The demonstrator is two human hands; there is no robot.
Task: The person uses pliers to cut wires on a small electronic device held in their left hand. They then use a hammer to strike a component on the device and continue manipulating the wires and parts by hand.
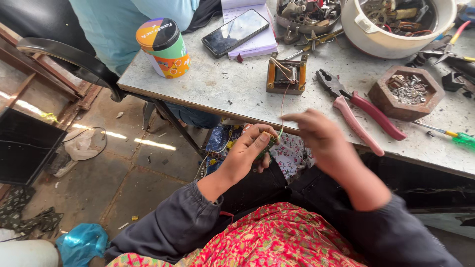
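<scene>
Outdoor repair stall with a paved stone floor (123, 183) littered with scraps. Above it, a scuffed grey metal tabletop (232, 89), crowded with tools and parts. Across it, a person in a light blue shirt (118, 24). On the tabletop, from largest down: a white round bowl of mixed scrap hardware (396, 24), a multicoloured cylindrical tin with a black lid (165, 47), red-handled pliers (363, 109), a black smartphone lying on a pale notebook (235, 31), a brown hexagonal tray of screws (405, 91), and a small transformer with a yellow-edged frame and copper winding (286, 74).

From the transformer, a thin copper wire (283, 106) running down, apparently to the hands below the tabletop edge. Left hand (250, 151) closed in a narrow grip round a small green component (268, 144), mostly hidden by the fingers. Right hand (321, 136) pinching near the wire's lower end, grip tight.

Judged midway: wire still joined to the transformer, winding largely in place.
</scene>
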